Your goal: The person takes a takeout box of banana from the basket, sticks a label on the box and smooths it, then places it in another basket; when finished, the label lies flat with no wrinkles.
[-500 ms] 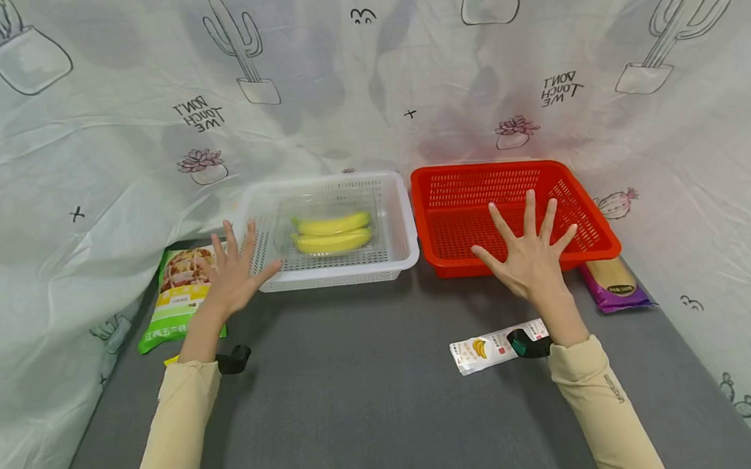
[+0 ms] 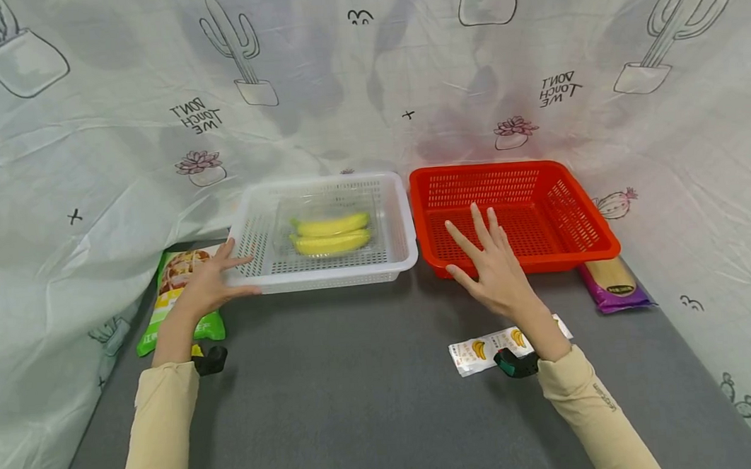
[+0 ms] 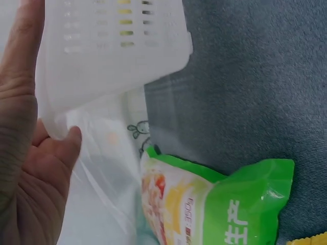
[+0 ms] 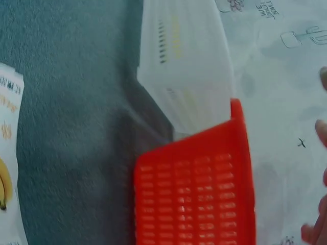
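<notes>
White basket (image 2: 327, 278), on the grey table (image 2: 333, 392) just left of the red basket (image 2: 568, 256).
We see the left hand (image 2: 209, 286) pinching its rim at the near left corner, thumb along the front, beside the green bag (image 2: 211, 328). Two bananas (image 2: 331, 244) lie inside, in a clear box (image 2: 348, 199). We note the right hand (image 2: 495, 278) with fingers spread, over the red basket's near left part.

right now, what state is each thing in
white basket: upright
clear box: inside white basket
bananas: yellow, inside the box
red basket: upright
green bag: lying, plump
white packet: lying flat
purple packet: partly hidden
left hand: at white basket's corner, grip unclear
right hand: fingers spread
</notes>
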`<action>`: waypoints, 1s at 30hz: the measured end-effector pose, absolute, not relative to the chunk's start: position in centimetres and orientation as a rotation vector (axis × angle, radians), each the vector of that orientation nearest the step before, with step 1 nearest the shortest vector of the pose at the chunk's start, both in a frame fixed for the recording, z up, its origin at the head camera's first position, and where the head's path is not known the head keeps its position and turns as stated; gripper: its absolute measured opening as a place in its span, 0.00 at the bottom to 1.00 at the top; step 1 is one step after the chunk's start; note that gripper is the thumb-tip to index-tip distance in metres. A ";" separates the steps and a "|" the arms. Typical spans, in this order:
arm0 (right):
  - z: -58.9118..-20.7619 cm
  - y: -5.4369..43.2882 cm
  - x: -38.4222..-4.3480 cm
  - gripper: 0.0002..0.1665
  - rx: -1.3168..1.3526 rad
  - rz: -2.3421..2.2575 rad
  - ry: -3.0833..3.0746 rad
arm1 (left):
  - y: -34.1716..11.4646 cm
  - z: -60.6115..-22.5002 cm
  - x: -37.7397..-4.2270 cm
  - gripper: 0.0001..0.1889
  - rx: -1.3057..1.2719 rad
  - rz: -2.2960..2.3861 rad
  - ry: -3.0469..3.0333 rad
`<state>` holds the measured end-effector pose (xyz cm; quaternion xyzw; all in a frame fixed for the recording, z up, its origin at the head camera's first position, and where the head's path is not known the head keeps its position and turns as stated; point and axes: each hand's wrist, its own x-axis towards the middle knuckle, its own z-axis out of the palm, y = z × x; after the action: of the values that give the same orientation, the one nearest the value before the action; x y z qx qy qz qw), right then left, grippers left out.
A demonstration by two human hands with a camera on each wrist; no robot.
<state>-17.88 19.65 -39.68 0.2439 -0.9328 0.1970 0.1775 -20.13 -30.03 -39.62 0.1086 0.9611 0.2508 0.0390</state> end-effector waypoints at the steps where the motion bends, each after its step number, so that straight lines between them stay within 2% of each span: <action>1: -39.8 19.5 -18.0 0.39 0.723 0.585 -2.611 | -30.2 -39.7 -20.1 0.41 0.325 0.778 2.949; 9: -40.5 17.6 -18.9 0.30 0.899 0.959 -2.473 | -31.1 -39.9 -19.8 0.29 0.315 0.837 2.997; 16: -40.4 15.5 -19.9 0.20 0.772 1.734 -2.295 | -31.2 -39.9 -20.0 0.27 0.297 0.743 3.070; 21: -40.0 14.9 -20.6 0.21 0.572 2.175 -2.154 | -30.6 -39.5 -20.2 0.24 0.284 0.663 3.083; 27: -39.3 14.1 -21.4 0.26 0.390 2.379 -2.191 | -30.0 -38.9 -20.5 0.24 0.228 0.621 3.043; 30: -38.9 13.6 -21.7 0.26 0.309 2.470 -2.189 | -29.7 -38.6 -20.6 0.27 0.196 0.621 2.999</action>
<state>-21.74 13.58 -38.92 0.0930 -0.6579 0.7423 -0.0863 -20.62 -29.74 -38.59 0.0637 0.9766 0.2023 0.0365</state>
